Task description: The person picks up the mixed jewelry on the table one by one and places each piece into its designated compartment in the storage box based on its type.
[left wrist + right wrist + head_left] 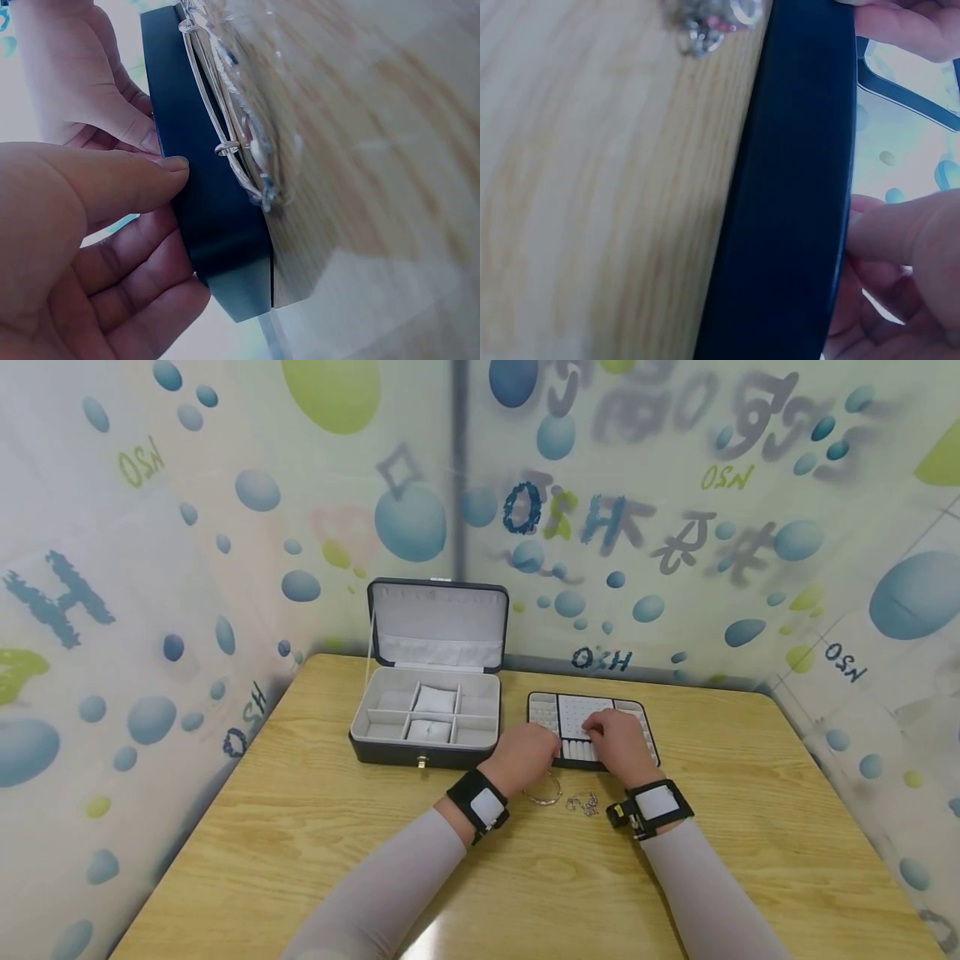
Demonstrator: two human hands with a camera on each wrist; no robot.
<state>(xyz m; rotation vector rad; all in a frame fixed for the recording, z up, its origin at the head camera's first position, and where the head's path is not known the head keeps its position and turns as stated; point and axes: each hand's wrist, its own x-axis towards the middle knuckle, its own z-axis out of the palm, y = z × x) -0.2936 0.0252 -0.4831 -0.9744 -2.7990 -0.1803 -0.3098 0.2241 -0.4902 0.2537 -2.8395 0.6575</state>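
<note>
A black-edged jewelry tray (596, 766) with pale lining, a dotted panel and ring rolls lies on the table. My left hand (522, 758) holds its front left corner; in the left wrist view, the thumb (169, 174) presses the dark side and the other fingers bend behind it. Over the dotted panel and rolls is my right hand (621, 747), thumb and fingertips brought together. I cannot tell what they pinch, as the tray's wall (791, 165) hides the tips. Just in front lie a thin bangle (553, 795) and a silvery chain-like piece of jewelry (583, 803).
An open dark jewelry box (386, 753) stands left of the tray, its lid (442, 618) raised towards the wall. Two of its compartments hold white cushions (435, 700). The wooden table (547, 893) reaches the patterned wall behind.
</note>
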